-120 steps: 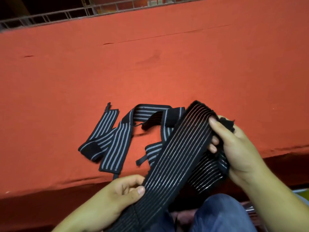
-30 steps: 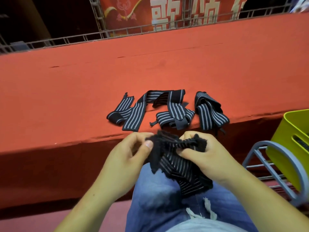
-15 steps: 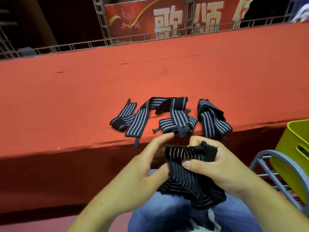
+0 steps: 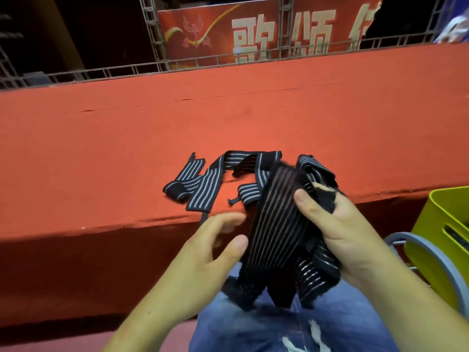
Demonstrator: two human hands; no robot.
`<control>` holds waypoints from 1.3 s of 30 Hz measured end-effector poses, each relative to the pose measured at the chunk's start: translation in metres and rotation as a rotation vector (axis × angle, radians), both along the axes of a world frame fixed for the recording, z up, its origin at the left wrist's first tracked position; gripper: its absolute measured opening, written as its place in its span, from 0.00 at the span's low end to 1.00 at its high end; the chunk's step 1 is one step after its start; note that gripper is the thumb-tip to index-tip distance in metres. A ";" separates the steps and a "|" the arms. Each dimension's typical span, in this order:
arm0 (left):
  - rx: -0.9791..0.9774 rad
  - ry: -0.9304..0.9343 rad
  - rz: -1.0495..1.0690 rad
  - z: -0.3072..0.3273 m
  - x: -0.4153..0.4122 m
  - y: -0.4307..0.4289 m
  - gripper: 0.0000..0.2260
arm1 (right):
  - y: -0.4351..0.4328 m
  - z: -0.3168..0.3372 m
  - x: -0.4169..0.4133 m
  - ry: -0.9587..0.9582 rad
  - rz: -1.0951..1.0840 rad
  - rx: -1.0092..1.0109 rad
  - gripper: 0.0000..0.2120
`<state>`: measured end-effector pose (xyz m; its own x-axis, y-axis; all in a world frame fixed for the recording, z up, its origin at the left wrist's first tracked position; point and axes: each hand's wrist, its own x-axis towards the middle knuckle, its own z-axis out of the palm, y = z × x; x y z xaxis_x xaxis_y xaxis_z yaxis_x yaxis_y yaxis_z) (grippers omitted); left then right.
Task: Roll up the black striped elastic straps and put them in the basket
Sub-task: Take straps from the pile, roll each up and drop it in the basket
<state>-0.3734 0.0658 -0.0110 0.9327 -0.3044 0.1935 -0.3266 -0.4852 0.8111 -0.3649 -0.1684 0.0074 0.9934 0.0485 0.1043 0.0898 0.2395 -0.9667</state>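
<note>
Red carpet stage (image 4: 127, 148) on my feed, spare straps (image 4: 203, 184) at its front edge. Right hand (image 4: 342, 232) grips one strap (image 4: 271, 229), left hand (image 4: 203, 255) open beside it.

Right hand (image 4: 337, 232) curled gripping, left hand (image 4: 203, 257) relaxed

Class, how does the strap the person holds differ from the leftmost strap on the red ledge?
The held strap looks wider, faintly striped, gripped by the right hand; the ledge strap is narrower, boldly striped, lying untouched. Both are black and striped.
</note>
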 end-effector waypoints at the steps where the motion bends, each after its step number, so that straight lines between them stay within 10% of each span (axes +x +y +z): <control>1: -0.125 -0.007 -0.075 0.008 -0.002 -0.007 0.16 | 0.004 0.003 0.001 -0.018 0.015 -0.070 0.16; 8: -0.283 -0.237 0.085 0.043 0.001 -0.027 0.05 | 0.022 0.012 -0.004 -0.104 0.114 -0.341 0.14; 39: -0.399 -0.253 0.347 0.036 0.015 -0.010 0.07 | -0.009 0.014 -0.012 0.129 -0.079 0.046 0.11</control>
